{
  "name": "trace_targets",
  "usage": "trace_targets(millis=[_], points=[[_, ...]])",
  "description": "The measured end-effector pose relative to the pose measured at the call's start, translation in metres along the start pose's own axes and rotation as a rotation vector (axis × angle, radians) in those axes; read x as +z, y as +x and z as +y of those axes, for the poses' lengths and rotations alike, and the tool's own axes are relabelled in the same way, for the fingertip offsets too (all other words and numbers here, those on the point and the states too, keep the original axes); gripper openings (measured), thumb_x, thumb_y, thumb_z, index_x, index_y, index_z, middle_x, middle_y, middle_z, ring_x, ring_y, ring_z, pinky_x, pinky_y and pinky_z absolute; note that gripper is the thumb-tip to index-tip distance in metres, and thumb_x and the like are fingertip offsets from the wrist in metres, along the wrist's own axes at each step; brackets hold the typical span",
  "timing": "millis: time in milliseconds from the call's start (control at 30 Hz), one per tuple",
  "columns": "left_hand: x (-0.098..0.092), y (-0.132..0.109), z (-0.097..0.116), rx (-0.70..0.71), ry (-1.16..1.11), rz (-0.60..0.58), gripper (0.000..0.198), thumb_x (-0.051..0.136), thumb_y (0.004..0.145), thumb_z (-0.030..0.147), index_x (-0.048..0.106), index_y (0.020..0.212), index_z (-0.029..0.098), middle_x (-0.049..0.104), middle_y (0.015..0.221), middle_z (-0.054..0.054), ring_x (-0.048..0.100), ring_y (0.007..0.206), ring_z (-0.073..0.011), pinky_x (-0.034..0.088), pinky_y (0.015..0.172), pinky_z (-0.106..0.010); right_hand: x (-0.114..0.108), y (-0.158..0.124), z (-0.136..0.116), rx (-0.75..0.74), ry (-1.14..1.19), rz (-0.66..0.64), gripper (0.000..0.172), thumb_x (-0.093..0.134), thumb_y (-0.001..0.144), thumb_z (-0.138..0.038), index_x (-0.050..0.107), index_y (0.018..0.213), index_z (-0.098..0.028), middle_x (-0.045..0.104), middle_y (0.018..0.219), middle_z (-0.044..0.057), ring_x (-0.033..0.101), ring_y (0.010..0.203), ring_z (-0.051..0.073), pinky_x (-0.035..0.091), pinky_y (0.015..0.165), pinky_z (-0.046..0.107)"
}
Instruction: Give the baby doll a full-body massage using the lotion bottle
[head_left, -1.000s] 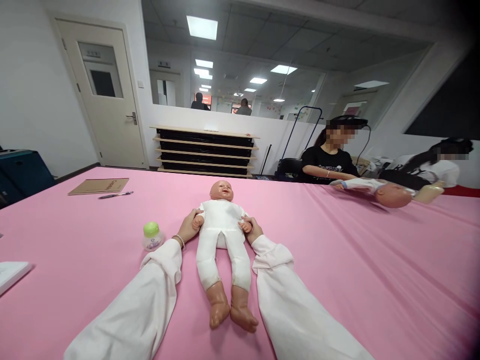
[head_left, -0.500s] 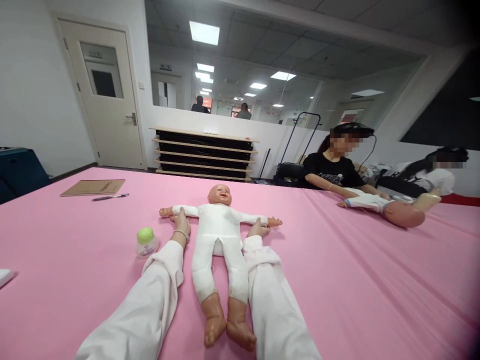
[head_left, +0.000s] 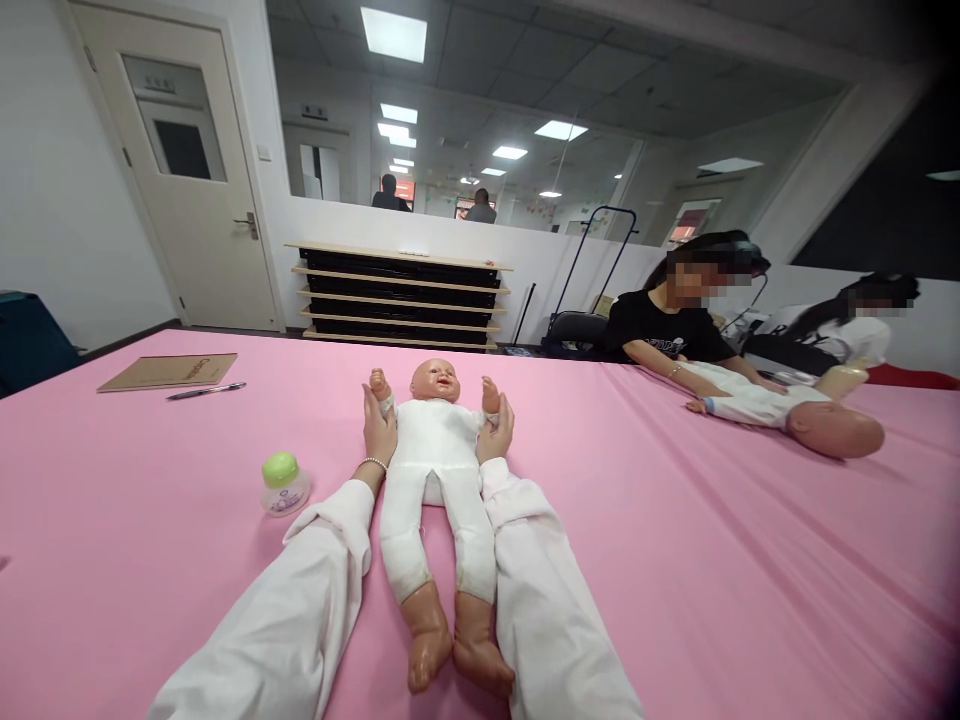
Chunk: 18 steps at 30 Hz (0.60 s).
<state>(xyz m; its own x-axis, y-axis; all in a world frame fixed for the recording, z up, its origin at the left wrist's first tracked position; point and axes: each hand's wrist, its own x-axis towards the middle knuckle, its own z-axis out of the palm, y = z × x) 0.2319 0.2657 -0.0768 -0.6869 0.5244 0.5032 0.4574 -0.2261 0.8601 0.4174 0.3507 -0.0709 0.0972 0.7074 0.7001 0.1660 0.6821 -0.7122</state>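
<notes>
A baby doll (head_left: 437, 437) with a white cloth body lies on its back on the pink-covered table, its feet toward me. Its forearms point upward beside the head. My left hand (head_left: 380, 428), with a beaded bracelet at the wrist, is closed around the doll's arm on the left. On the other side, my right hand (head_left: 496, 432) grips the other arm just below the doll's hand. Some of my fingers are hidden behind the arms. To the left stands a small clear jar (head_left: 285, 487) with a green lid.
A brown notebook (head_left: 169, 371) and a pen (head_left: 206, 391) lie at the far left of the pink cloth (head_left: 150, 560). At the right, a co-worker (head_left: 679, 320) in black leans over another doll (head_left: 787, 405). A further person (head_left: 847, 325) sits beyond, near a bottle (head_left: 841, 380).
Both my hands have drawn inward, bringing the doll's arms from stretched out sideways to bent up beside its body. The co-worker's doll has shifted a little to the right.
</notes>
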Motion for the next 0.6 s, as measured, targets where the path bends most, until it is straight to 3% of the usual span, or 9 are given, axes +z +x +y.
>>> trace_targets(millis=[67,200,367,600], points=[[0.002,0.0,0.0,0.064,0.038,-0.082,0.071,0.048,0.08,0.017,0.013,0.142,0.019,0.018,0.147,-0.007,0.021,0.133,-0.0216,0.024,0.107,-0.037,0.007,-0.001,-0.001,-0.089,-0.042,-0.045,0.058,0.032,0.067,-0.007,0.048,0.123,-0.016,0.042,0.128,0.009,0.037,0.121,0.018,0.034,0.099,0.036],[0.005,0.002,-0.002,0.168,0.122,-0.194,0.065,0.046,0.075,0.008,0.03,0.137,0.021,0.025,0.144,-0.006,0.024,0.131,-0.0229,0.023,0.106,-0.04,0.014,-0.002,-0.002,-0.22,-0.142,-0.279,0.053,0.035,0.064,-0.003,0.063,0.104,-0.022,0.051,0.12,0.004,0.041,0.117,0.018,0.032,0.1,0.037],[0.006,0.0,0.001,0.212,0.237,-0.277,0.058,0.047,0.072,0.003,0.051,0.123,0.03,0.038,0.137,-0.006,0.036,0.12,-0.0308,0.024,0.1,-0.052,0.014,-0.002,-0.011,-0.353,-0.184,-0.407,0.052,0.038,0.061,-0.005,0.064,0.101,-0.025,0.054,0.118,0.0,0.043,0.115,0.019,0.026,0.102,0.043],[0.007,0.002,0.005,0.218,0.277,-0.344,0.05,0.046,0.075,0.004,0.06,0.111,0.035,0.05,0.126,-0.004,0.037,0.114,-0.031,0.023,0.098,-0.055,0.014,0.0,-0.019,-0.366,-0.206,-0.479,0.05,0.042,0.062,-0.006,0.064,0.101,-0.029,0.052,0.122,-0.002,0.043,0.116,0.019,0.023,0.102,0.043]])
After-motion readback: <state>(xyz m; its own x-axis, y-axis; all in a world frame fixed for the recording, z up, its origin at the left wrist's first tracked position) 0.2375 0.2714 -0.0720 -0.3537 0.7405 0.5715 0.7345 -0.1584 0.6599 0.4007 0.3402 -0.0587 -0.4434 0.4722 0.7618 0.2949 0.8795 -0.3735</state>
